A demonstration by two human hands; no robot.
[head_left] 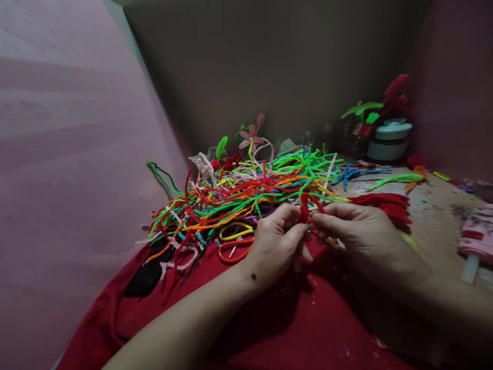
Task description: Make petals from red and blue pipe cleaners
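Note:
Between my two hands is a red pipe cleaner (pixel 304 205), bent into a small pointed loop. My left hand (pixel 275 236) pinches one side of it between thumb and fingers. On the other side, the thumb and forefinger of my right hand (pixel 352 226) close on it, and the fingertips of both hands nearly meet. Just behind lies a big tangled heap of pipe cleaners (pixel 246 190) in green, red, orange, pink and other colours. Scissors with yellow and red handles (pixel 235 249) lie left of my left hand. Dark red fuzzy pieces (pixel 385 203) rest beyond my right hand.
Red cloth (pixel 308 318) covers the near side. A black flat object (pixel 144 277) lies at left. A pink flower (pixel 252 137) stands behind the heap. At the back right is a white lidded jar (pixel 390 139); a pink glue gun-like tool (pixel 477 234) lies at far right. Walls enclose the table.

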